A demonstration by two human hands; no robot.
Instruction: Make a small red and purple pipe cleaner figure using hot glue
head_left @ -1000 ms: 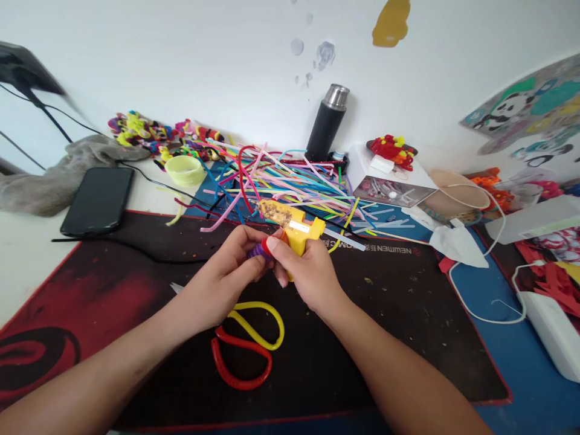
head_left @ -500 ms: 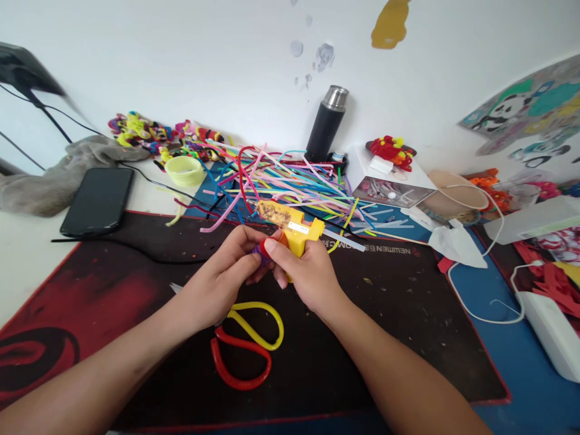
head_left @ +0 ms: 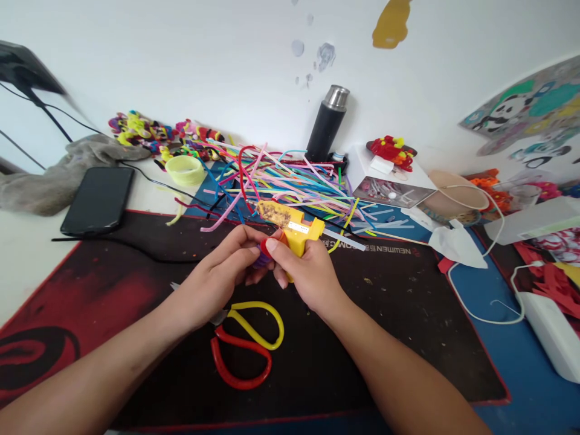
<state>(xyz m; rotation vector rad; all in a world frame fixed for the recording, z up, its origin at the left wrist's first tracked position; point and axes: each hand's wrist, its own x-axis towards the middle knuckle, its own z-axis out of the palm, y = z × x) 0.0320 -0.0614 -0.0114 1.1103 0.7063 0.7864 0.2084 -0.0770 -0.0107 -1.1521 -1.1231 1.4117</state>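
My right hand point(head_left: 308, 269) is closed around a yellow glue gun point(head_left: 296, 235), with a clear glue stick point(head_left: 345, 239) poking out of its back. Its nozzle end, stained brown, points left. Between the two hands is a small fuzzy red and purple piece point(head_left: 263, 258), apparently wound from pipe cleaners. My left hand point(head_left: 226, 266) pinches that piece from the left, and my right thumb presses on its red top. Fingers hide most of its shape. Scissors point(head_left: 247, 347) with one yellow and one red handle lie below my hands, their blades partly under the left wrist.
Many loose pipe cleaners point(head_left: 281, 181) are heaped behind my hands. A black thermos point(head_left: 326, 124) stands by the wall beside a white drawer box point(head_left: 389, 181). On the left are a phone point(head_left: 97, 199) and a pale yellow tape roll point(head_left: 185, 171). A white cable point(head_left: 471, 317) loops at right.
My left fingers have shifted slightly on the fuzzy piece, and more of its purple part shows. The glue gun and my right hand stay nearly in place.
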